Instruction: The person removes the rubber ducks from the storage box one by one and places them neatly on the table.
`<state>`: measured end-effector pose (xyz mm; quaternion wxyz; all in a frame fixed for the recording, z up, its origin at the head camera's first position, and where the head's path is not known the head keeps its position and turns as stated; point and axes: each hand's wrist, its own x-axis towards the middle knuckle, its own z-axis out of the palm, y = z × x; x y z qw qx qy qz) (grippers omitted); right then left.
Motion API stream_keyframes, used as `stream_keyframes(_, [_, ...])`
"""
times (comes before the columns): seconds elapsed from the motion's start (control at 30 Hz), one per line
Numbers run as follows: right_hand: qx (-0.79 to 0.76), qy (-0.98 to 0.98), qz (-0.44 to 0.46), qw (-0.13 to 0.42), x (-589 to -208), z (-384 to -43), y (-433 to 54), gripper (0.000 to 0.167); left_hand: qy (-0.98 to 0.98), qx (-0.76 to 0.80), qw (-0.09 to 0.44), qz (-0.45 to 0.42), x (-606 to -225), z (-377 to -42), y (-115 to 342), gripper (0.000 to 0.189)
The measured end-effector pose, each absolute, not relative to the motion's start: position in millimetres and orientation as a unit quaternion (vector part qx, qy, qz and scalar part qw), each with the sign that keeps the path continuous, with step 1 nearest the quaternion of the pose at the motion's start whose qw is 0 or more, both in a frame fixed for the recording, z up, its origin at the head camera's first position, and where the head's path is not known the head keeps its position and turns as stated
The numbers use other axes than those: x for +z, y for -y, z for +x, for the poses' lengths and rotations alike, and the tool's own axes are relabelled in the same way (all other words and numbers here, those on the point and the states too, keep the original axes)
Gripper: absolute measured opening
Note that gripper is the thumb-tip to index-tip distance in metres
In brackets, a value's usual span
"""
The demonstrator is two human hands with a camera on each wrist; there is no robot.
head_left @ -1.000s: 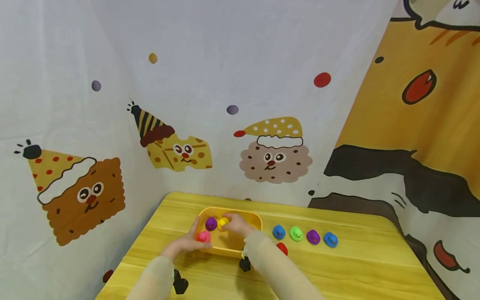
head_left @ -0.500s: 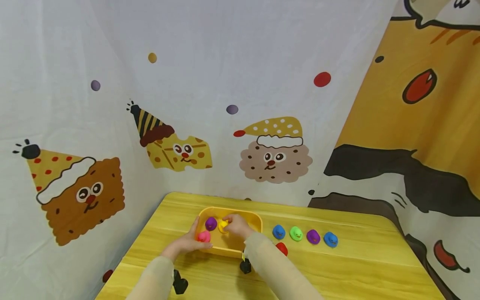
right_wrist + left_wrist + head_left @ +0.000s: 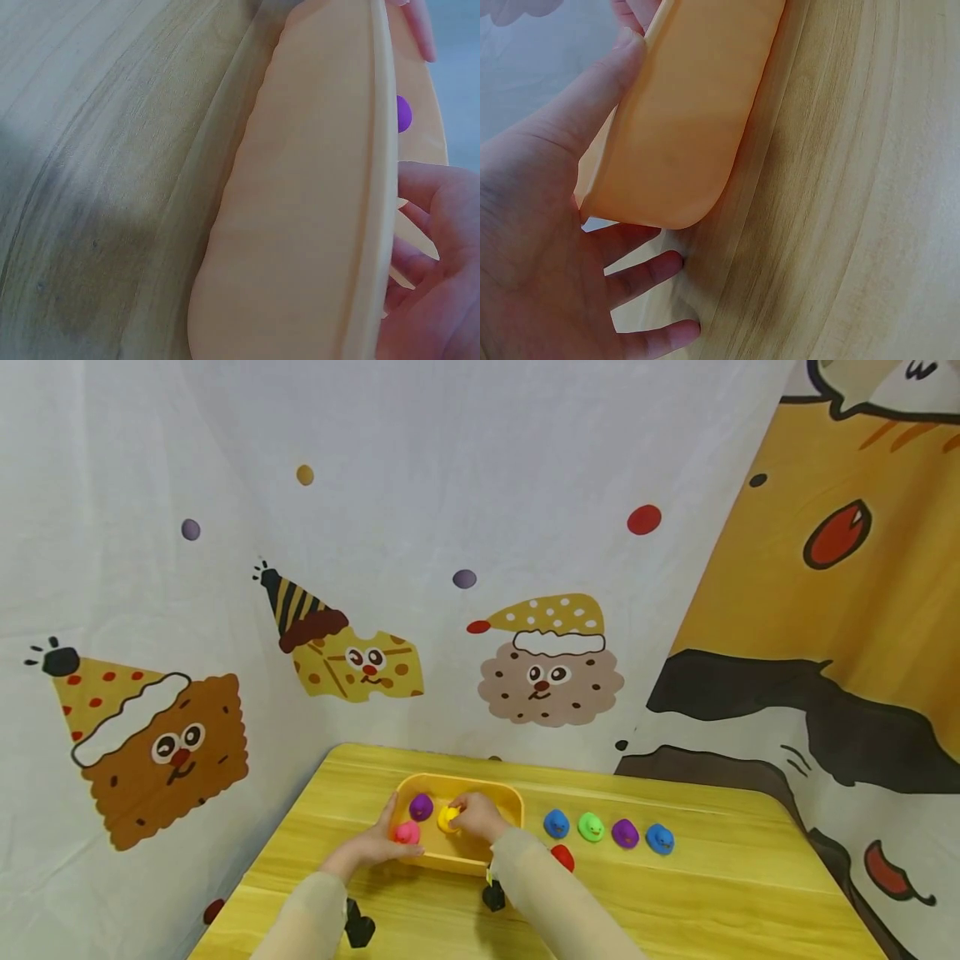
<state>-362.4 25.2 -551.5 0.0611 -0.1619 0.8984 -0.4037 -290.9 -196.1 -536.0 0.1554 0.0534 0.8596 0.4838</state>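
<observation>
My left hand [image 3: 369, 847] rests at the left end of a yellow-orange plastic bin [image 3: 506, 795]. In the left wrist view its thumb lies along the rim and the other fingers are spread beside the bin's end. Inside the bin, my right hand [image 3: 477, 817] pinches a small yellow toy duck [image 3: 448, 820] by its right side. A purple duck [image 3: 422, 807] sits left of it at the back, and a pink duck [image 3: 407, 833] sits in front, close to my left hand. In the right wrist view the bin's wall [image 3: 300, 187] hides the fingertips and the yellow duck.
On the wooden table [image 3: 720, 893], right of the bin, stand a blue duck [image 3: 557, 823], a green duck [image 3: 591, 827], a purple duck [image 3: 626, 833] and another blue duck [image 3: 660, 839]. A red duck [image 3: 562, 858] is partly behind my right sleeve. A printed cloth [image 3: 420, 527] hangs behind.
The yellow duck has shifted slightly right and toward me in the bin, with my right hand on it. My left hand has stayed at the bin's left end.
</observation>
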Motion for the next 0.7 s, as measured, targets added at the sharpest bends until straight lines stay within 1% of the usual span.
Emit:
stream_keyframes(0.17, [-0.393, -0.904, -0.158, 0.061, -544, -360, -27, 0.029, -0.861, 0.481, 0.156, 0.063, -536, -291, 196, 0.124])
stream_keyframes(0.4, [-0.414, -0.891, -0.171, 0.07, -523, -353, -35, 0.027, -0.854, 0.494, 0.153, 0.063, -555, -304, 203, 0.128])
stream_keyframes(0.57, [-0.422, -0.887, -0.169, 0.079, -514, -349, -45, 0.026, -0.857, 0.489, 0.149, 0.068, -554, -304, 204, 0.13])
stream_keyframes(0.7, [-0.392, -0.902, -0.167, 0.071, -511, -347, -54, 0.029, -0.856, 0.488, 0.154, 0.069, -553, -302, 204, 0.13])
